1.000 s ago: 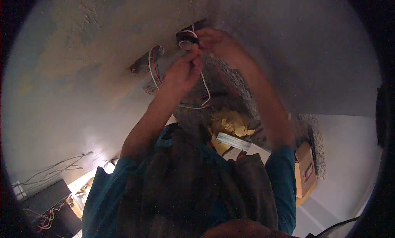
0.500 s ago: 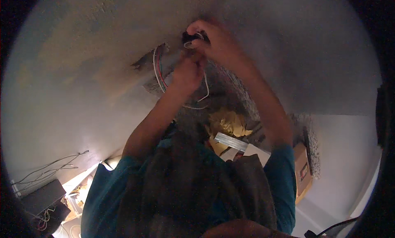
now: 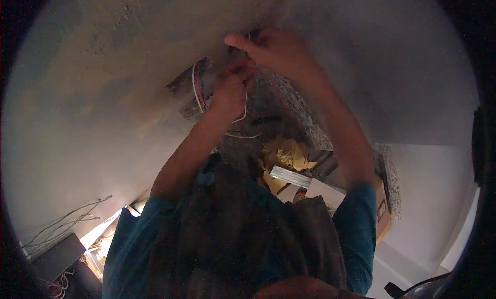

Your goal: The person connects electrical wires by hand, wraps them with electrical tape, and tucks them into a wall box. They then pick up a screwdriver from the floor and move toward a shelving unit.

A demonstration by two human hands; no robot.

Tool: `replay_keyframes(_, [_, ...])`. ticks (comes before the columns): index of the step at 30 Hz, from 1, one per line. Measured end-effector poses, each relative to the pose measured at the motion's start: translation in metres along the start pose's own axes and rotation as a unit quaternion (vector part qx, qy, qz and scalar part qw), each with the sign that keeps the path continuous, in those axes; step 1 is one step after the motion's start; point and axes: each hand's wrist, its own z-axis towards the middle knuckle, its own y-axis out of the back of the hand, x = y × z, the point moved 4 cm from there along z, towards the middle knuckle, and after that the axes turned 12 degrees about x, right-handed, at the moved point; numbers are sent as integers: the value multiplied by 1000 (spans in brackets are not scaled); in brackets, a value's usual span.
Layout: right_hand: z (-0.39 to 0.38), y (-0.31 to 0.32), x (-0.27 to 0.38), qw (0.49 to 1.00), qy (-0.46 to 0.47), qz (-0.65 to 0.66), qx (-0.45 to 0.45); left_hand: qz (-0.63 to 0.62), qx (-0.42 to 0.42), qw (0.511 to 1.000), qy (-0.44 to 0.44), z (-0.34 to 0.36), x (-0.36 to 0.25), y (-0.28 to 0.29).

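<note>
My left hand is raised to the wall, its fingers pinched together. A white wire comes out beside these fingers and bends down in a loop, seemingly held by them. Above and to the right is my right hand, its thumb stretched out to the left and apart from the bent fingers. Behind that thumb lies a small dark thing, mostly hidden and blurred. To the left of my left hand, a white cable and thin coloured wires come from a broken hole in the wall.
Crumpled yellow-brown paper, a silvery metal strip and a white flat piece lie below. A cardboard box stands at the right. Loose dark cables stick out at the lower left above a dark box.
My right thumb has come off the dark round thing and stretches left. My left hand has shifted slightly left, and the looped white wire has moved left with it.
</note>
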Motion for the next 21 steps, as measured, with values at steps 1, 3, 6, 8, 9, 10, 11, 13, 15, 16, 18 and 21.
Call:
replay_keyframes(1, [1,-1,5,992,-22,-119,18,20,13,1000,3,0,0,2])
replay_keyframes(3, [17,-7,-14,993,-20,-118,21,40,26,999,6,1,-1,3])
replay_keyframes(6, [27,-19,-58,996,56,19,62,62,19,998,2,1,-12,4])
replay_keyframes(8, [20,-20,-64,975,121,161,95,3,14,998,59,2,-25,1])
replay_keyframes(9, [15,-19,-61,980,70,163,91,-14,9,997,76,4,-29,3])
replay_keyframes(10, [11,-19,-59,982,18,164,87,-156,6,976,151,7,-22,8])
replay_keyframes(11, [9,-23,-56,982,24,164,89,-295,2,930,221,9,-16,11])
replay_keyframes(13, [-2,-24,-58,941,-3,326,87,-333,37,922,196,16,-1,11])
replay_keyframes(15, [2,-34,-73,932,26,351,87,-366,69,911,176,18,-2,4])
replay_keyframes(16, [6,-41,-80,920,55,376,92,-370,15,906,205,12,-20,-1])
replay_keyframes(18, [12,-49,-85,911,50,394,109,-374,-41,897,231,4,-31,-7])
replay_keyframes(21, [18,-53,-90,917,65,375,116,-415,-96,871,244,0,-20,-12])
